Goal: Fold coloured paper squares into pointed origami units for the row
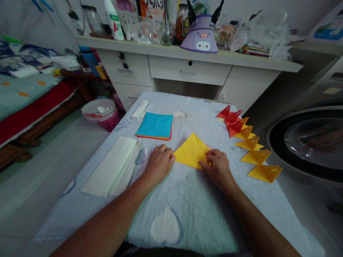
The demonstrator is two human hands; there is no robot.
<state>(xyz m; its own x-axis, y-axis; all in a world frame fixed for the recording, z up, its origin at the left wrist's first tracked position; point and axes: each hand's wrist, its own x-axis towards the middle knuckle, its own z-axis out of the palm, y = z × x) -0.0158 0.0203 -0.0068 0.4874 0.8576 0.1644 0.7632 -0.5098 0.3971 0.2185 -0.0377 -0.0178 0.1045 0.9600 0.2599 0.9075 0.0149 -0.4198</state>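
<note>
A yellow sheet of origami paper (191, 151), partly folded, lies on the cloth-covered table between my hands. My left hand (161, 160) pinches its left corner, fingers curled in. At the right corner, the thumb and fingers of my right hand (217, 166) close on the paper's edge. Beyond my left hand sits a stack of square paper (155, 125), blue on top with red and yellow edges below. Along the table's right side stands a row of folded paper pieces, red ones (233, 121) at the far end and yellow-orange ones (257, 156) nearer me.
Folded white paper (111, 167) lies left of my forearm. A narrow white box (140, 109) and a small crumpled white piece (179, 114) are farther back. Behind the table is a drawer cabinet (187, 67); a washing machine (308, 139) stands right, a pink bin (100, 112) left.
</note>
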